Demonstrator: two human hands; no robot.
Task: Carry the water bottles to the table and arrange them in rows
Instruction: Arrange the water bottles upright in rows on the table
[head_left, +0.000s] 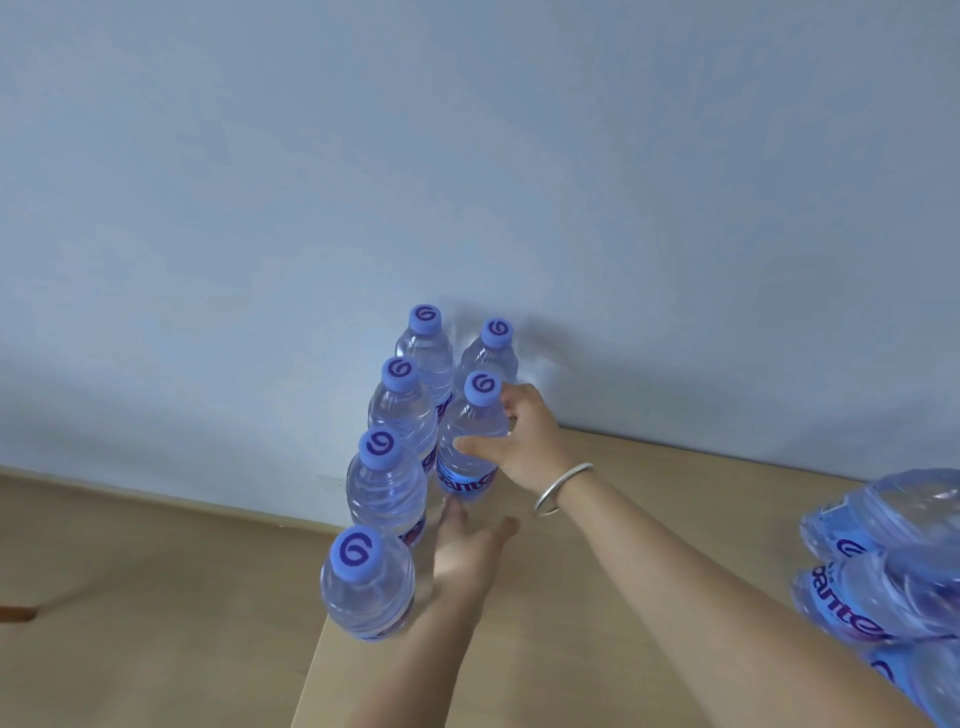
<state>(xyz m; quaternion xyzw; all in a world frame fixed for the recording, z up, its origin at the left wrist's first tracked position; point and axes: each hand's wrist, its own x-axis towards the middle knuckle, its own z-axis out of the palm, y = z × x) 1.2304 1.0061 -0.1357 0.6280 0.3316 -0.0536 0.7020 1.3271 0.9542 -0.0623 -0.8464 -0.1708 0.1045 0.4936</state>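
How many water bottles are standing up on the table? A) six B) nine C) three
A: six bottles stand upright on the table, four in the left row and two in the right, where the right hand grips the nearer bottle.

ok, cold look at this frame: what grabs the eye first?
Six upright water bottles with blue caps stand in two rows at the table's left edge by the wall. The right hand, wearing a silver bangle, holds the nearer bottle of the short right row; the left hand reaches in open just below it. More bottles lie in a pile at far right.
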